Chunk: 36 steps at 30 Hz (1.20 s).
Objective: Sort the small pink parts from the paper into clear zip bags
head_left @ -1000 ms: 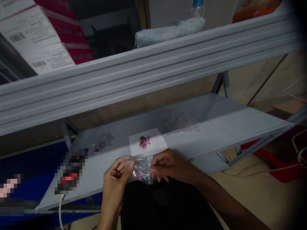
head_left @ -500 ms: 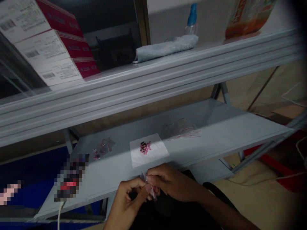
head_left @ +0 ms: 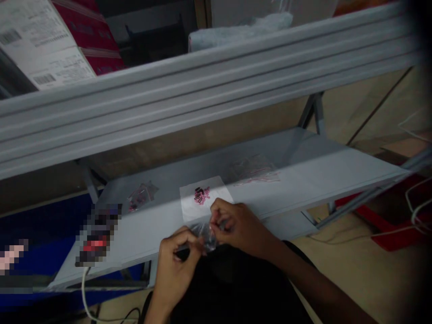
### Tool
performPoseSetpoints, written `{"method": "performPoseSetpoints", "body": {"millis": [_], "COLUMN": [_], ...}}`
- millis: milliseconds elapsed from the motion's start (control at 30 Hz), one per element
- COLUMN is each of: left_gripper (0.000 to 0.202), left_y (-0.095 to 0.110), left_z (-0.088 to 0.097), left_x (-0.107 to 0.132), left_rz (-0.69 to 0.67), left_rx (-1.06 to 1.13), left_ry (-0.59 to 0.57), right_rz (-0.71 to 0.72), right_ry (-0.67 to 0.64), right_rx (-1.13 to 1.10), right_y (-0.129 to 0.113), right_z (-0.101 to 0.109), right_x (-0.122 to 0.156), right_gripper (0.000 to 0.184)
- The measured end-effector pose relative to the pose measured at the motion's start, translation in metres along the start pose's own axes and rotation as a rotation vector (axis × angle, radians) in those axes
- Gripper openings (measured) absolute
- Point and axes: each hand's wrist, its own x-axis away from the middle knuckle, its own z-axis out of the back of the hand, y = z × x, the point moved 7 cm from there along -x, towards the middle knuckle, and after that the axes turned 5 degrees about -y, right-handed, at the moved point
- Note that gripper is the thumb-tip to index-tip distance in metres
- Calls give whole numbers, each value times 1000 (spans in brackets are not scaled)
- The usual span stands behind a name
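Between my two hands is a small clear plastic bag point(head_left: 209, 240), held just past the front edge of the lower shelf. My left hand point(head_left: 180, 252) pinches its left side, and my right hand point(head_left: 232, 222) pinches its upper right side. What the bag contains, if anything, I cannot make out. Just beyond my hands, a white sheet of paper point(head_left: 189, 211) lies on the shelf, bearing a small heap of pink and black pieces point(head_left: 201, 196). Left of the paper lie small clear bags with pink pieces inside point(head_left: 142, 196).
Flat clear zip bags point(head_left: 254, 170) lie behind the paper on the grey lower shelf point(head_left: 290, 180). A blurred-out dark object point(head_left: 99, 236) with a white cable sits at its left end. Above runs a ridged upper shelf edge point(head_left: 202, 81), carrying boxes point(head_left: 64, 45) and a cloth point(head_left: 239, 33).
The camera view has tilted downward. My hands have risen toward the paper, and the bag between them now shows spread wider, with the right hand's fingers higher.
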Motion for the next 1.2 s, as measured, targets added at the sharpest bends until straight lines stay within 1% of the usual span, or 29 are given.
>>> {"method": "performPoseSetpoints", "body": {"millis": [67, 100, 133, 167, 200, 233, 267, 300, 367, 467, 567, 600, 633, 700, 733, 800, 833, 900, 1033, 1200], "left_gripper": [15, 14, 23, 34, 42, 46, 47, 46, 48, 59, 56, 54, 51, 47, 46, 45, 46, 48, 46, 44], "left_y": [-4, -9, -16, -22, -28, -33, -37, -41, -48, -55, -61, -64, -66, -69, -69, -68, -67, -64, -63, -62], "left_z": [8, 11, 9, 3, -6, -14, -21, -23, -20, -3, 17, 22, 27, 34, 36, 41, 43, 45, 47, 45], "left_x": [-3, -4, -7, -11, -13, -15, -17, -18, -21, -27, -37, -42, -47, -57, -61, -67, -70, -74, -83, -91], "left_rz": [-22, -9, 26, 75, 131, 180, 214, 233, 230, 182, 124, 111, 103, 93, 88, 71, 58, 32, 14, 0], "left_rx": [197, 304, 409, 507, 589, 649, 683, 695, 675, 594, 509, 492, 478, 441, 413, 353, 327, 287, 222, 165], "left_ry": [111, 151, 148, 97, 18, -60, -107, -114, -31, 141, 286, 321, 347, 382, 399, 431, 445, 466, 482, 506], "right_rz": [14, 37, 64, 93, 123, 150, 166, 172, 153, 91, 42, 32, 31, 42, 45, 39, 32, 23, 6, -29], "right_ry": [0, 2, 10, 18, 33, 52, 70, 81, 82, 71, 95, 73, 29, -89, -143, -213, -224, -208, -126, -67], "right_rx": [-189, -254, -292, -305, -301, -287, -275, -274, -305, -307, -319, -357, -398, -448, -457, -463, -466, -474, -515, -542], "right_y": [2, 2, 3, 3, 4, 5, 6, 8, 14, 27, 44, 50, 55, 64, 68, 77, 81, 90, 106, 120], "right_z": [4, 7, 10, 12, 15, 17, 19, 19, 18, 13, 14, 13, 12, 8, 5, 1, 0, -2, -1, 2], "right_x": [-2, -3, -4, -6, -8, -9, -10, -11, -15, -26, -52, -63, -75, -97, -105, -117, -120, -124, -125, -128], "right_gripper": [7, 4, 5, 9, 14, 17, 19, 20, 24, 24, 20, 23, 32, 49, 49, 38, 32, 28, 29, 27]}}
